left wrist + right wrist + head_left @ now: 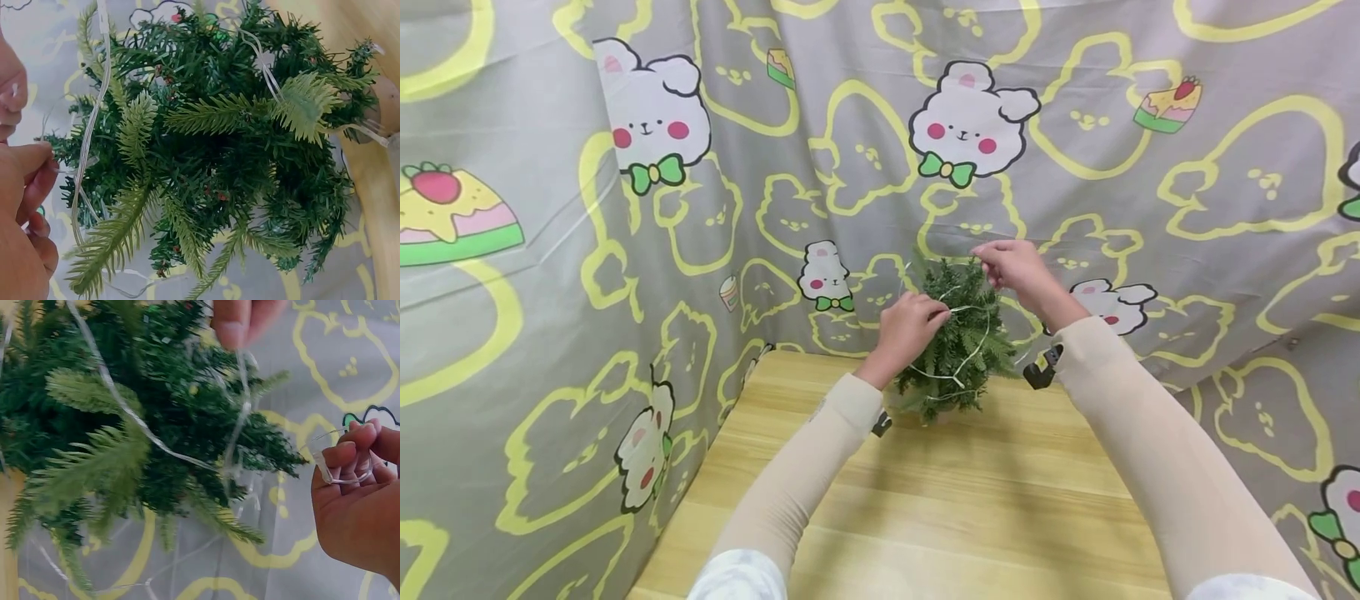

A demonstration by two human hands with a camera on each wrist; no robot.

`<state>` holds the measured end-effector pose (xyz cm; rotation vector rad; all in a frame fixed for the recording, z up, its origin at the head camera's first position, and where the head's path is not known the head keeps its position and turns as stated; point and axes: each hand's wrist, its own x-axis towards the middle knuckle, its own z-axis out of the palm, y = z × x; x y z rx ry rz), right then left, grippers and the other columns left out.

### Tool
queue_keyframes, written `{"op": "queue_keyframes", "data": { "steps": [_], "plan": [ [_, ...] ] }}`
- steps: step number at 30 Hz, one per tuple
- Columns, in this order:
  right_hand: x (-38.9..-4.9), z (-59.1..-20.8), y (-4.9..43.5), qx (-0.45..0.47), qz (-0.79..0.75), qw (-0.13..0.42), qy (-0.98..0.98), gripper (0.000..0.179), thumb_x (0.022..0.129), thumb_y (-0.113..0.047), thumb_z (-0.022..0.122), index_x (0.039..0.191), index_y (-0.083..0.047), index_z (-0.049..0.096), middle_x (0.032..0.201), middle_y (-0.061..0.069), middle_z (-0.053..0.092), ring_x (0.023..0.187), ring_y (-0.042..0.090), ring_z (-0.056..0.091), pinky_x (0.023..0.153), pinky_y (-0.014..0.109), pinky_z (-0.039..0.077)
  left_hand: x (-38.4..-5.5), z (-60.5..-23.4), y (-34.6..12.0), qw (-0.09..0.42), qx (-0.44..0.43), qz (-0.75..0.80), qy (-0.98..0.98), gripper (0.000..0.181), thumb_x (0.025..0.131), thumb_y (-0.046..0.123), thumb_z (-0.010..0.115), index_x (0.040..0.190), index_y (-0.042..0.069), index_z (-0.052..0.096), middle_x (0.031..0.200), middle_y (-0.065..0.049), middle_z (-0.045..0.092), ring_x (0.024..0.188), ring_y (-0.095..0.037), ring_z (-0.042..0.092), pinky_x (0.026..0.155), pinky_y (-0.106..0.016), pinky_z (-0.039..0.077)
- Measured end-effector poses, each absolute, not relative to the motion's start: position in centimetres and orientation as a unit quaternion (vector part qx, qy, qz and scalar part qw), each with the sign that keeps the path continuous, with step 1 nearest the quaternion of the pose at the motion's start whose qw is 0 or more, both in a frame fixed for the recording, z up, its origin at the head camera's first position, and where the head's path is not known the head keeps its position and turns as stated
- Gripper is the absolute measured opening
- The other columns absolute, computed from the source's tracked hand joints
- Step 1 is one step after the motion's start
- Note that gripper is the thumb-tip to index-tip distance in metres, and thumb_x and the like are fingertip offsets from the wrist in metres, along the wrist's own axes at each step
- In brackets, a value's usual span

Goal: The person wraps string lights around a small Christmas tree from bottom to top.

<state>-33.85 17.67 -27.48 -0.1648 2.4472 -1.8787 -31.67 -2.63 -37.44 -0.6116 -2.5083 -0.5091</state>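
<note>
A small artificial Christmas tree [940, 337] with dark and lighter green sprigs stands on the wooden table. A thin, clear-white string-light wire [136, 420] winds loosely round its branches. At the tree's left upper side, my left hand [912, 323] pinches a stretch of this wire between thumb and fingers. My right hand [1018, 268] is up beside the treetop, its fingers curled round a small loop of wire [347, 481]. Both hands show close to the tip in the right wrist view. The tree's base is mostly hidden under the branches.
The wooden table [985, 517] extends toward me from the tree. Grey curtains [865, 50] with rabbit and cake prints hang close behind and along the left. A black wrist-camera mount [1042, 368] sits under the right wrist, near the lower branches.
</note>
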Motion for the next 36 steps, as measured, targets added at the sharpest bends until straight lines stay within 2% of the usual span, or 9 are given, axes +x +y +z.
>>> {"op": "queue_keyframes", "data": {
  "steps": [7,11,16,20,25,30,32,36],
  "plan": [
    [-31.4,-30.1,18.0,-0.067,-0.577,0.095,0.808,0.041,0.104,-0.024,0.057,0.133,0.006,0.058,0.078,0.001,0.061,0.060,0.007,0.052,0.059,0.022,0.048,-32.0,-37.8,-2.5,0.252,-0.191,-0.192,-0.929,0.018,0.099,0.040,0.065,0.105,0.030,0.079,0.098,0.012,0.074,0.084,-0.010,0.058,0.062,-0.031,0.047],
    [-29.5,-31.5,18.5,-0.061,-0.584,0.120,0.800,0.043,0.103,-0.024,0.059,0.132,0.008,0.057,0.086,0.005,0.067,0.064,0.008,0.060,0.069,0.027,0.057,-32.1,-37.9,-2.7,0.239,-0.175,-0.195,-0.935,0.020,0.099,0.042,0.064,0.107,0.031,0.078,0.099,0.012,0.074,0.083,-0.009,0.056,0.061,-0.030,0.045],
    [-27.6,-33.5,19.2,-0.062,-0.601,0.120,0.788,0.044,0.104,-0.020,0.056,0.134,0.012,0.054,0.096,0.012,0.073,0.073,0.012,0.069,0.083,0.037,0.060,-32.1,-37.8,-3.2,0.228,-0.167,-0.212,-0.935,0.020,0.099,0.041,0.064,0.108,0.030,0.078,0.100,0.012,0.074,0.080,-0.009,0.053,0.060,-0.029,0.042],
    [-26.6,-35.4,19.7,-0.055,-0.621,0.123,0.772,0.044,0.104,-0.017,0.054,0.135,0.014,0.052,0.100,0.013,0.075,0.081,0.014,0.073,0.086,0.035,0.060,-32.0,-37.6,-3.4,0.220,-0.165,-0.214,-0.937,0.019,0.099,0.041,0.065,0.108,0.030,0.078,0.100,0.011,0.073,0.080,-0.009,0.053,0.061,-0.029,0.042],
    [-25.9,-37.5,19.8,-0.051,-0.633,0.109,0.765,0.043,0.104,-0.017,0.056,0.133,0.016,0.053,0.110,0.021,0.074,0.093,0.018,0.075,0.092,0.034,0.058,-32.0,-37.5,-3.3,0.212,-0.161,-0.204,-0.942,0.020,0.099,0.042,0.064,0.107,0.031,0.078,0.099,0.012,0.073,0.085,-0.010,0.055,0.064,-0.032,0.046],
    [-25.1,-38.8,19.7,-0.050,-0.605,0.067,0.792,0.042,0.104,-0.016,0.058,0.130,0.016,0.057,0.119,0.028,0.069,0.092,0.009,0.074,0.090,0.028,0.057,-32.0,-37.6,-3.3,0.200,-0.168,-0.212,-0.942,0.021,0.098,0.043,0.065,0.109,0.030,0.078,0.104,0.010,0.073,0.091,-0.013,0.058,0.067,-0.036,0.048],
    [-24.7,-39.0,19.8,-0.047,-0.597,0.056,0.799,0.042,0.104,-0.016,0.058,0.130,0.016,0.056,0.121,0.030,0.067,0.094,0.010,0.074,0.090,0.026,0.057,-32.0,-37.7,-3.5,0.198,-0.168,-0.216,-0.941,0.024,0.098,0.044,0.065,0.113,0.030,0.077,0.107,0.010,0.073,0.091,-0.013,0.058,0.068,-0.036,0.048],
    [-24.0,-39.2,20.1,-0.035,-0.586,0.052,0.808,0.043,0.104,-0.016,0.057,0.133,0.016,0.054,0.127,0.030,0.064,0.107,0.022,0.072,0.092,0.025,0.056,-31.7,-37.9,-4.1,0.193,-0.169,-0.226,-0.940,0.032,0.097,0.048,0.064,0.123,0.030,0.072,0.111,0.010,0.072,0.091,-0.012,0.058,0.070,-0.034,0.048]
  ]
}}
